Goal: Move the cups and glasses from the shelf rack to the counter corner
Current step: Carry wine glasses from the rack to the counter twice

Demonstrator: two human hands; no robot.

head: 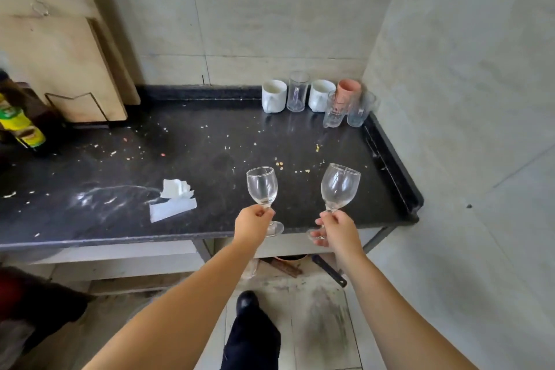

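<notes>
Left hand (253, 221) pinches the stem of a wine glass (262, 188), upright. Right hand (338, 230) pinches the stem of a second wine glass (339, 186), bowl tilted slightly right. Both are held in the air over the counter's (210, 219) near edge, well short of the corner. Step: carrying the pair to the corner group, two white mugs (274, 95), clear glasses (298, 91) and a pink cup (348, 90), already standing there. Next, I'd judge: reach forward-right, set each down on its foot beside the group without knocking it. Counter dark, crumb-strewn; tissue (172, 198) left of the hands. Boards (60, 48) lean on the wall at left; bare grey walls.
</notes>
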